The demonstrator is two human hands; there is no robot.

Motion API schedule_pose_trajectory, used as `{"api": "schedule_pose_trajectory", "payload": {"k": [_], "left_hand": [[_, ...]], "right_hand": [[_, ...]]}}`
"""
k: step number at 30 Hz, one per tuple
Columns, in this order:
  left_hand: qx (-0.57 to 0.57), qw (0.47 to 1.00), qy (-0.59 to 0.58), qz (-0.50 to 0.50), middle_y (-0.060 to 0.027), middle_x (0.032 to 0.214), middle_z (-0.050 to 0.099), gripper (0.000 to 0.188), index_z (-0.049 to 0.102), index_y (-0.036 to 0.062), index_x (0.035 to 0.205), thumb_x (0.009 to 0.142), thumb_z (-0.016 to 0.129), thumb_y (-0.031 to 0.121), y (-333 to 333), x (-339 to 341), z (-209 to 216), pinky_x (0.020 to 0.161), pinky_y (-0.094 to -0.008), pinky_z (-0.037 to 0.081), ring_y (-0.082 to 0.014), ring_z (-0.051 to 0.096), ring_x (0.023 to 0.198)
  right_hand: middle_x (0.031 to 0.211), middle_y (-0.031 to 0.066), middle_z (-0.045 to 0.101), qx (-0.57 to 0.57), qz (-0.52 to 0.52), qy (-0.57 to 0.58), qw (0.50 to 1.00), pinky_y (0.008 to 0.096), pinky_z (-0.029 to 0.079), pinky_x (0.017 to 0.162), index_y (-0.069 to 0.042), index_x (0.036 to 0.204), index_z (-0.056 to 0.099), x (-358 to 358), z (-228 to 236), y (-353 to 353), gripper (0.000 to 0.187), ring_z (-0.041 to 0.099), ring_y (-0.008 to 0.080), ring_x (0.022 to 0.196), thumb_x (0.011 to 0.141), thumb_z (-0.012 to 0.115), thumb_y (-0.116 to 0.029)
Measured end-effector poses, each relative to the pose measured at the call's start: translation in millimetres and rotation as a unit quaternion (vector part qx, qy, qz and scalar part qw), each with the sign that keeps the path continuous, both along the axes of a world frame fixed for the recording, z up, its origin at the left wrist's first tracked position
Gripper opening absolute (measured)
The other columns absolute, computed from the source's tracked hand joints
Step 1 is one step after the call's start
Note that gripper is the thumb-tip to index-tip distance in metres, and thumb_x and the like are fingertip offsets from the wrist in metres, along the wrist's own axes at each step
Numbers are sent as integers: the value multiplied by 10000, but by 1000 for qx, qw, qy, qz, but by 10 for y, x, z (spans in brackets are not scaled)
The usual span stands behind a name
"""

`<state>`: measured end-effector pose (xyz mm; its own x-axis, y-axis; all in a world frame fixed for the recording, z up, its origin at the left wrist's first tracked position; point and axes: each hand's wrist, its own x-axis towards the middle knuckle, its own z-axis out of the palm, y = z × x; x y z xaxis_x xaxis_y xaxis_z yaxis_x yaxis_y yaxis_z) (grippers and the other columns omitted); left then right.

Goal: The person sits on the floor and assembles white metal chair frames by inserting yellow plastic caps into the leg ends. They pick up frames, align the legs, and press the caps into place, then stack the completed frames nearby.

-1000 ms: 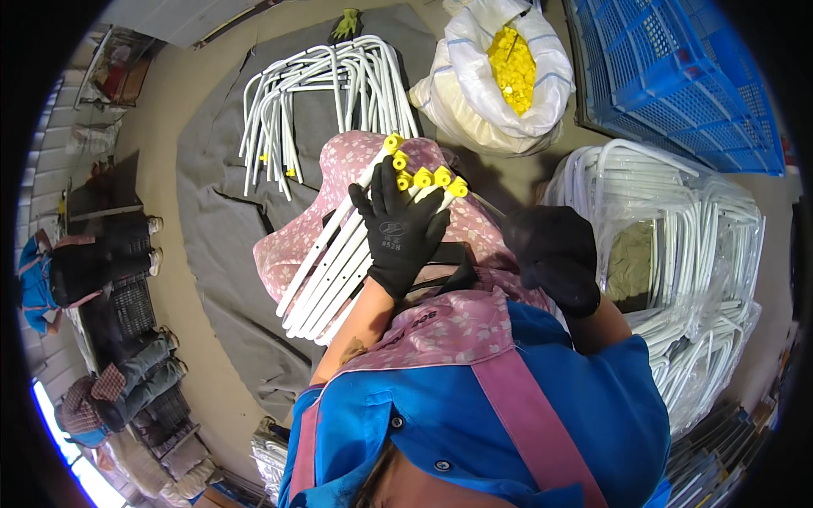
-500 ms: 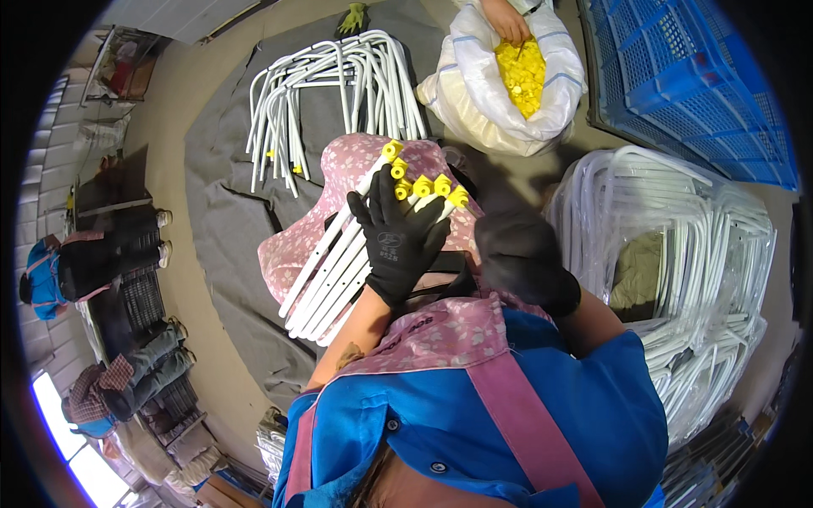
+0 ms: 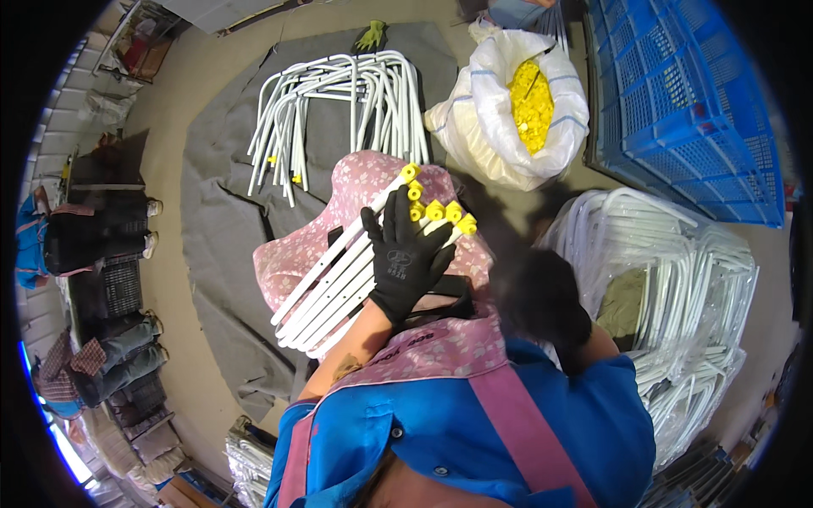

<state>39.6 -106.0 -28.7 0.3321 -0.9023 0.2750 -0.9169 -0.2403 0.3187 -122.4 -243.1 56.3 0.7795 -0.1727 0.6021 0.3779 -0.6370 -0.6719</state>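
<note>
Several white metal tubes [image 3: 326,288] lie side by side, slanting across my lap on the pink floral apron [image 3: 292,229]. Yellow plastic fittings [image 3: 434,210] sit on their upper ends. My left hand [image 3: 403,267], in a black glove, rests on the tubes just below the fittings, fingers stretched out and spread. To the right of the tubes is my right hand [image 3: 542,296], also gloved in black. It is smeared by motion, so its fingers and anything in them cannot be made out.
Bent white tube frames [image 3: 351,72] lie on a grey cloth [image 3: 220,178] ahead, near a green glove [image 3: 371,35]. A white sack [image 3: 491,110] holds yellow fittings [image 3: 532,110]. Blue crates [image 3: 669,110] and plastic-wrapped frames [image 3: 694,271] stand at right. Other people [image 3: 102,233] are at left.
Another person's hand has left the sack of yellow fittings. The view has shifted slightly, and my right hand is still blurred. My left hand stays on the tubes.
</note>
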Motion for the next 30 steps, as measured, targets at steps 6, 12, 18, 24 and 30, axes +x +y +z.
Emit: {"api": "schedule_pose_trajectory", "payload": {"k": [6, 12, 18, 24, 30], "left_hand": [[12, 1000, -11, -5, -287, 1509, 289, 380, 708, 290, 1162, 811, 679, 433, 37, 23, -54, 1133, -662, 29, -444, 279, 1400], [17, 1000, 1, -12, -292, 1494, 295, 366, 712, 286, 1149, 821, 662, 441, 64, 29, -75, 1123, -685, 39, -445, 275, 1399], [-1, 1000, 7, -24, -312, 1505, 257, 382, 702, 264, 1170, 835, 647, 439, 68, 37, -44, 1101, -709, 64, -467, 274, 1394], [3, 999, 33, -17, -314, 1499, 280, 354, 719, 260, 1142, 850, 637, 442, 65, 41, -39, 1121, -686, 25, -452, 270, 1409], [1, 998, 48, -31, -304, 1488, 298, 450, 670, 193, 1223, 826, 686, 402, 57, 56, -127, 1117, -689, 49, -461, 288, 1390]], "right_hand": [[722, 143, 610, 236, -45, 183, 953, 399, 480, 598, -61, 772, 635, 168, 115, -377, 239, 622, 317, 668, 875, 671, -274], [677, 156, 618, -97, -323, 205, 919, 462, 484, 596, -60, 731, 628, 771, -1120, -1250, 346, 627, 360, 655, 832, 707, -381], [966, 152, 663, -226, -436, 342, 801, 524, 503, 729, -118, 1096, 597, 741, -2169, -1692, 484, 646, 366, 904, 747, 723, -429], [948, 195, 655, -122, -391, 85, 908, 454, 515, 767, -7, 1036, 627, 619, -2104, -1382, 327, 638, 389, 870, 788, 739, -189], [1143, 192, 640, -18, -281, 80, 956, 419, 495, 919, 6, 1186, 604, 797, -1060, -405, 353, 619, 346, 1059, 882, 686, -153]]}}
